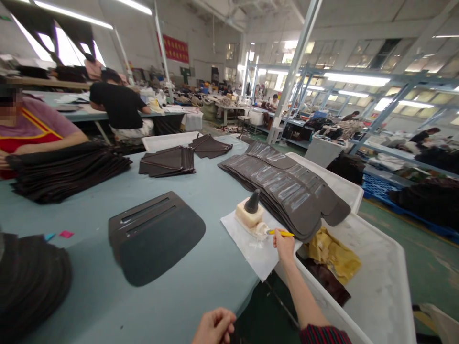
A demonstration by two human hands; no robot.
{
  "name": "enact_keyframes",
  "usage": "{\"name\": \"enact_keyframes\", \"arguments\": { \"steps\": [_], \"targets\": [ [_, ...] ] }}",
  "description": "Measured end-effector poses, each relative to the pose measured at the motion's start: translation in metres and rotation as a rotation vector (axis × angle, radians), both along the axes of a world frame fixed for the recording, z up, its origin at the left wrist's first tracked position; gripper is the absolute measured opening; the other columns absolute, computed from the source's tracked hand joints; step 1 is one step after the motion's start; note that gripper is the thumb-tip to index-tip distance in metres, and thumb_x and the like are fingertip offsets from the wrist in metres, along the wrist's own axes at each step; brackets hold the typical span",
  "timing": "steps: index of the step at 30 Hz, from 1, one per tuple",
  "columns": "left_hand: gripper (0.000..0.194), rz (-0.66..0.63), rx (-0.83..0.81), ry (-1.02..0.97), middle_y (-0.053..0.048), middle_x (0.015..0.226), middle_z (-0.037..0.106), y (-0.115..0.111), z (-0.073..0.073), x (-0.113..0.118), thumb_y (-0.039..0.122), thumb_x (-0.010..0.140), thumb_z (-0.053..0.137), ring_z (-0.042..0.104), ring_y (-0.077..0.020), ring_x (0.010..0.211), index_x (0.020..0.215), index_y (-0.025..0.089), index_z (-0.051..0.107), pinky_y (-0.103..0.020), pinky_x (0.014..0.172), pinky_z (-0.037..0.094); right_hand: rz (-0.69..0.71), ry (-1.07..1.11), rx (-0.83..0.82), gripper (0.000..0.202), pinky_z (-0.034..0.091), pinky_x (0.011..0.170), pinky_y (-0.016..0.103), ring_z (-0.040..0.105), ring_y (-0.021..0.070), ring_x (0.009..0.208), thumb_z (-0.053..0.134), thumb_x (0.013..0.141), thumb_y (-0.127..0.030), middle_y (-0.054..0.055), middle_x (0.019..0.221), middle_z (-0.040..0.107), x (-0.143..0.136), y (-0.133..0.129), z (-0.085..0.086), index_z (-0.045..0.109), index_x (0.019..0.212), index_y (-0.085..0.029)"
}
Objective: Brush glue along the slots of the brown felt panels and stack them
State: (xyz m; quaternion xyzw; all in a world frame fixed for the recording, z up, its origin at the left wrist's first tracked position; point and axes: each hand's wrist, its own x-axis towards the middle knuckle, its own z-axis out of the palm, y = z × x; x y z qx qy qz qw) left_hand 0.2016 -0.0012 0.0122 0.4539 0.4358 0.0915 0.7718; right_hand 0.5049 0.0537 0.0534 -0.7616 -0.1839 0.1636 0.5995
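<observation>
My right hand (284,246) grips a yellow-handled brush (283,233), its tip at the whitish, glue-smeared base of a cream container (248,215) with a black cone on top. The container stands on a white sheet (258,248) at the table's right edge. My left hand (215,326) is low in the view, near the table's front edge, with fingers curled; whether anything is in them is hidden. Dark flat pieces with two slots (158,239) lie on the table (89,210). Behind the container fans a stack of dark pieces (279,186) with shiny streaks.
Dark stacks lie at the left front (32,286), left back (71,169) and back middle (168,161). A white bin (383,267) holding yellow material (333,253) adjoins the right edge. A person in a red apron (36,124) is at the far left.
</observation>
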Motion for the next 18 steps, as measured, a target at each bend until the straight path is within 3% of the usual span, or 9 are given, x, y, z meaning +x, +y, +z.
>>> {"name": "enact_keyframes", "arguments": {
  "steps": [6,9,12,15,18],
  "targets": [
    [0.055,0.038,0.09,0.124,0.005,0.045,0.046,-0.005,-0.005,0.008,0.067,0.043,0.071,0.04,-0.0084,0.042,0.058,0.018,0.05,-0.024,0.047,0.027,0.127,-0.25,-0.253,0.029,0.042,0.053,0.026,0.057,0.0168,0.048,0.051,0.073,-0.038,-0.002,0.047,0.058,0.003,0.018,-0.009,0.066,0.085,-0.016],
    [0.058,0.008,0.168,0.143,0.006,0.044,0.042,-0.003,-0.005,0.008,0.075,0.051,0.06,0.037,-0.0088,0.044,0.058,0.018,0.05,-0.024,0.05,0.028,0.178,-0.311,-0.303,0.031,0.042,0.059,0.026,0.06,0.0182,0.052,0.05,0.073,-0.039,-0.001,0.049,0.06,0.005,0.017,-0.01,0.067,0.085,-0.017],
    [0.061,-0.077,0.231,0.17,0.007,0.044,0.036,-0.002,-0.002,0.008,0.077,0.065,0.044,0.034,-0.0094,0.047,0.065,0.017,0.054,-0.024,0.052,0.029,0.12,-0.313,-0.269,0.033,0.042,0.062,0.026,0.062,0.0187,0.059,0.048,0.074,-0.04,0.0,0.055,0.063,0.005,0.006,-0.011,0.068,0.086,-0.017],
    [0.051,-0.17,0.274,0.142,0.006,0.057,0.044,-0.005,0.008,0.011,0.068,0.07,0.048,0.04,-0.0098,0.054,0.082,0.019,0.056,-0.024,0.058,0.034,0.081,-0.261,-0.266,0.032,0.042,0.057,0.025,0.061,0.0174,0.056,0.044,0.074,-0.039,0.0,0.058,0.064,0.004,-0.005,-0.009,0.067,0.085,-0.018],
    [0.044,-0.272,0.39,0.13,0.003,0.079,0.055,-0.01,0.023,0.014,0.058,0.066,0.061,0.05,-0.0119,0.072,0.091,0.023,0.057,-0.023,0.069,0.039,0.092,-0.463,-0.34,0.03,0.04,0.057,0.025,0.061,0.0176,0.06,0.042,0.078,-0.037,0.001,0.064,0.065,0.001,-0.01,0.0,0.066,0.082,-0.02]
  ]
}}
